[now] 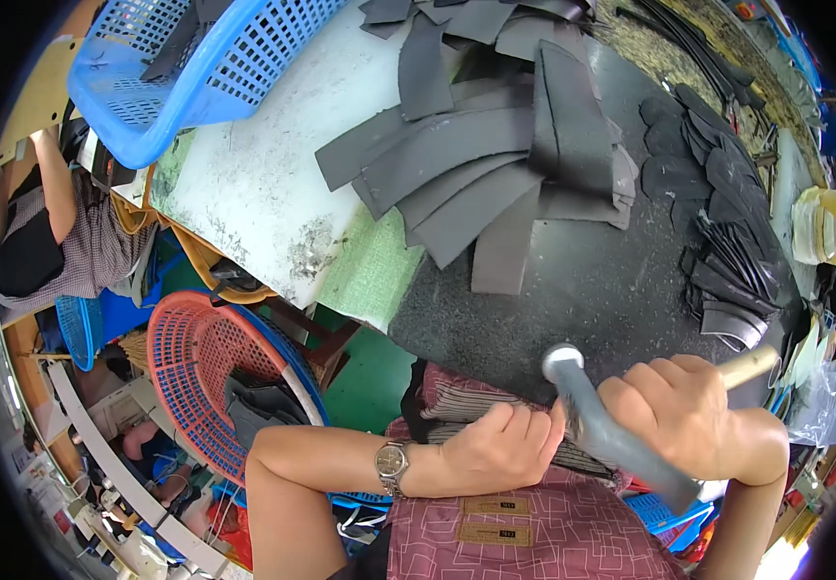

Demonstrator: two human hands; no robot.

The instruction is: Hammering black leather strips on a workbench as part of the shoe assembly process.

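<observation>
Baskets fill the left side: a blue plastic lattice basket point(186, 68) rests on the white worktop point(254, 174) at the upper left, and a red round plastic basket point(196, 367) holding dark scraps stands lower down by the bench, near a seated person in a checked shirt point(80, 251). Moving inward, the left hand point(505, 445), wearing a silver wristwatch point(392, 466), pinches the near end of a grey curved strip of rubbery material point(611, 440) against the person's lap. Above it, a fan of dark grey cut leather-like strips point(476, 174) lies on the black speckled slab point(602, 290). The right hand point(698, 416) is clenched around a hammer with a pale wooden handle point(749, 365); its round metal head point(563, 360) sits just over the near edge of the slab, beside the grey strip. Farther right, a stack of small black curved pieces point(727, 213) lies on the slab.
</observation>
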